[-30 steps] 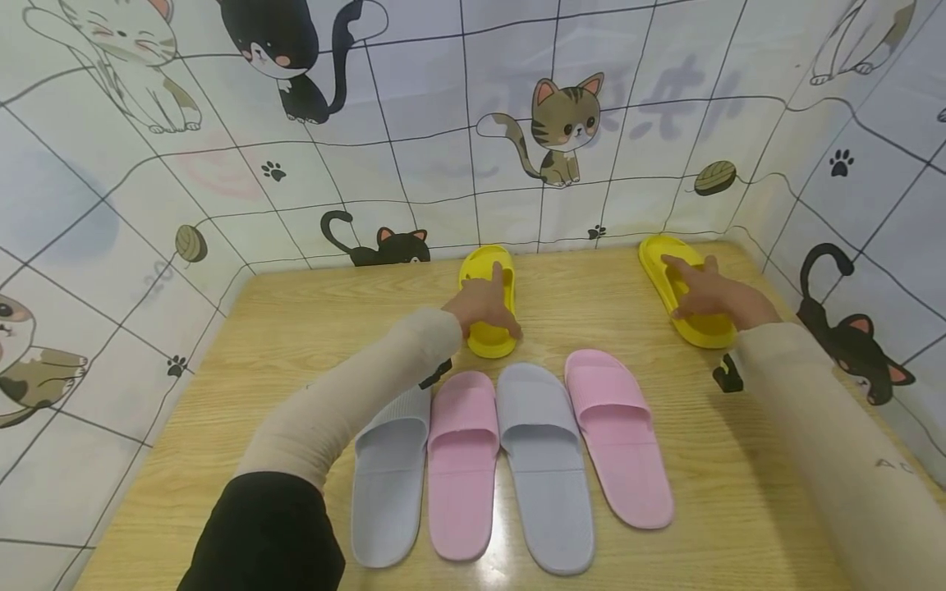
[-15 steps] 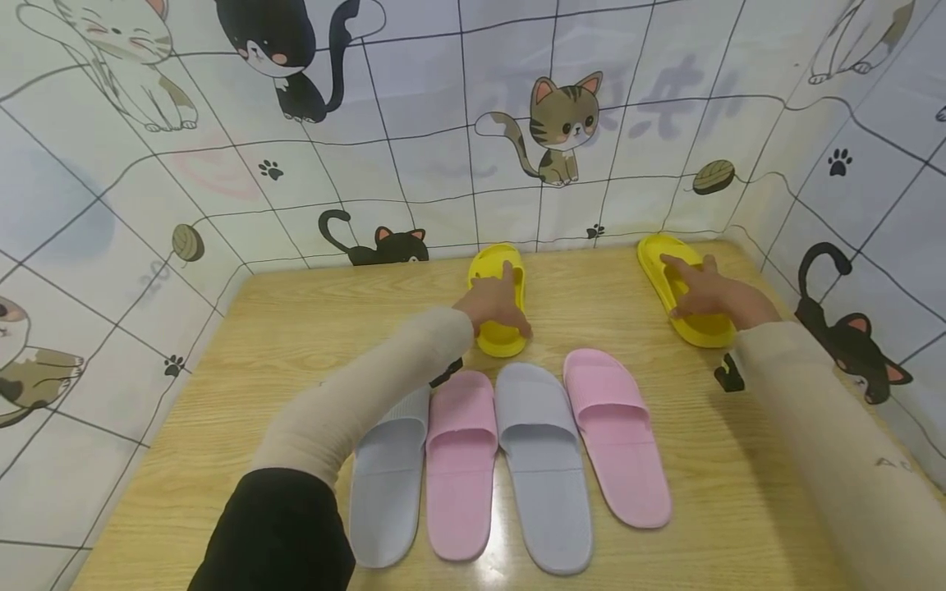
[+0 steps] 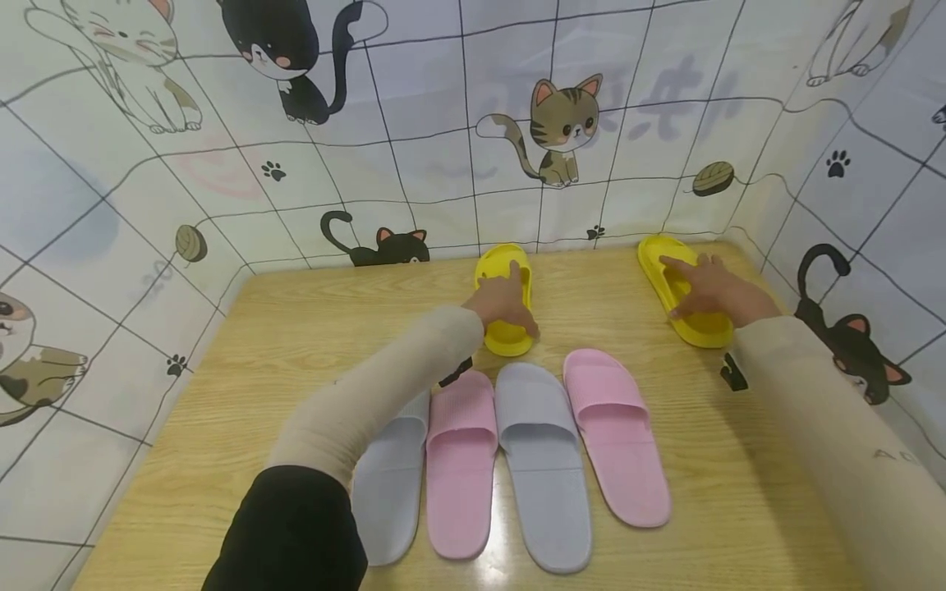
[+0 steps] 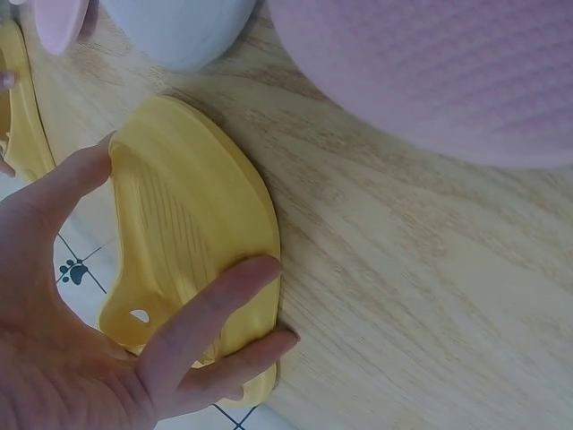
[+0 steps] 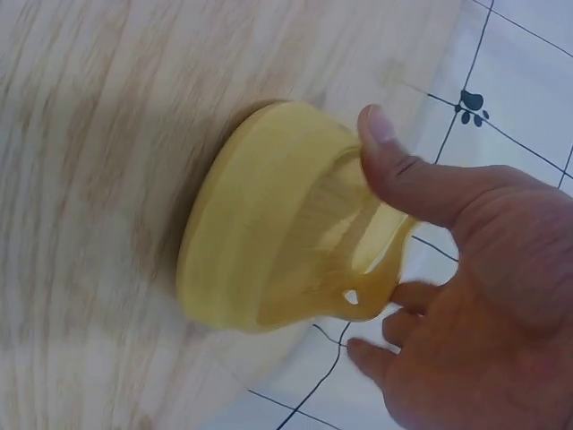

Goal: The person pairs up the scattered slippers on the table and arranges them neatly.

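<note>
Near the back of the table, a yellow slipper [image 3: 507, 338] lies toe to the wall. My left hand [image 3: 508, 300] spans it from above, thumb at one side edge and fingers across the other, as the left wrist view shows. Farther right a second yellow slipper [image 3: 700, 331] lies at a slant, toe pointing back and left. My right hand [image 3: 713, 291] holds this one by its edges; in the right wrist view the thumb [image 5: 383, 152] is at the rim of the opening and the other fingers are at the opposite side, partly hidden.
In front of the yellow pair lie a grey slipper [image 3: 386, 501], a pink slipper [image 3: 460, 492], another grey slipper [image 3: 553, 501] and another pink slipper [image 3: 624, 460], side by side on the wooden table [image 3: 296, 345]. A cat-print cloth wall [image 3: 436, 180] borders the back and sides.
My left hand has slid the left yellow slipper a little to the right along the table. The right hand and its yellow slipper have stayed nearly still.
</note>
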`<act>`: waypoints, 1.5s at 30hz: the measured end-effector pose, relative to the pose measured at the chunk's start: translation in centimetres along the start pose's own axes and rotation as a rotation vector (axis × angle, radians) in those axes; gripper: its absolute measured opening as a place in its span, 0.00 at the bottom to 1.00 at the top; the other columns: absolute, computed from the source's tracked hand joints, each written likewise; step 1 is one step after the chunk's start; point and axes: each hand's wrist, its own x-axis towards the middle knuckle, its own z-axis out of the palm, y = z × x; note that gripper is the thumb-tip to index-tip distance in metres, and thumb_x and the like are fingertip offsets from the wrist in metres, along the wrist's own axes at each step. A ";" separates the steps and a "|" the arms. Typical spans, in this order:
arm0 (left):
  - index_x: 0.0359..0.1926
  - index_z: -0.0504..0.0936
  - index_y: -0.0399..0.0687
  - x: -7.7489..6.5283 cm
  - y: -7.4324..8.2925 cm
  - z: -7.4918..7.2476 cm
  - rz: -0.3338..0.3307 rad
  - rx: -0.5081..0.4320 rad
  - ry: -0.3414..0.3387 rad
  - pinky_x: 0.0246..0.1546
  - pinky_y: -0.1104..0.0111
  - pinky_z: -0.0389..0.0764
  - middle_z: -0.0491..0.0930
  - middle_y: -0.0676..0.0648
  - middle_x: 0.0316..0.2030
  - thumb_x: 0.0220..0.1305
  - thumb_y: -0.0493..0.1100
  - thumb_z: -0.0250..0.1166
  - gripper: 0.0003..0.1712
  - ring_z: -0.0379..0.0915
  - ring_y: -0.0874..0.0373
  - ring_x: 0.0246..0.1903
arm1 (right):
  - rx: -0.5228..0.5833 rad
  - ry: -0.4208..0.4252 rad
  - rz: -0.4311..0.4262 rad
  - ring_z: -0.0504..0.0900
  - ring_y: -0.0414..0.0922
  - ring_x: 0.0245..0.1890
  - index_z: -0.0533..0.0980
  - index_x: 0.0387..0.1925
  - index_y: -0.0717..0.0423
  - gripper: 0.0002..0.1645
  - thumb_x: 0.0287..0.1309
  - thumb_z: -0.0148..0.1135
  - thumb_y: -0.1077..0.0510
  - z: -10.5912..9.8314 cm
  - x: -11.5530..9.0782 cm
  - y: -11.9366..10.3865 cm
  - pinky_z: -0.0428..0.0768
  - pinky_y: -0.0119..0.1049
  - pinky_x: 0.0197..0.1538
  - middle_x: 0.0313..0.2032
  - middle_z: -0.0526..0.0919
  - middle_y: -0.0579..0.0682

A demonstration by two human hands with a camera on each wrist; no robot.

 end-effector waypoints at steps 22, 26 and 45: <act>0.82 0.26 0.47 0.7 1.0 0.1 -0.010 0.036 -0.029 0.76 0.43 0.62 0.58 0.30 0.78 0.54 0.60 0.79 0.79 0.43 0.29 0.80 | -0.128 -0.073 -0.093 0.37 0.84 0.73 0.38 0.82 0.56 0.70 0.55 0.77 0.45 -0.8 0.5 0.3 0.48 0.85 0.67 0.73 0.34 0.86; 0.82 0.24 0.50 0.6 1.2 -0.1 -0.026 0.027 -0.041 0.76 0.43 0.63 0.57 0.31 0.78 0.54 0.61 0.79 0.79 0.43 0.31 0.80 | -0.153 -0.115 -0.068 0.36 0.82 0.73 0.35 0.82 0.53 0.84 0.39 0.87 0.48 -1.2 0.3 0.1 0.49 0.86 0.65 0.74 0.33 0.83; 0.82 0.22 0.62 0.6 1.8 -0.5 -0.047 0.051 -0.142 0.73 0.46 0.69 0.35 0.25 0.80 0.52 0.58 0.80 0.81 0.45 0.35 0.81 | -0.154 -0.081 -0.060 0.36 0.81 0.75 0.34 0.83 0.48 0.89 0.32 0.89 0.48 -1.1 -0.4 0.3 0.48 0.86 0.65 0.76 0.33 0.81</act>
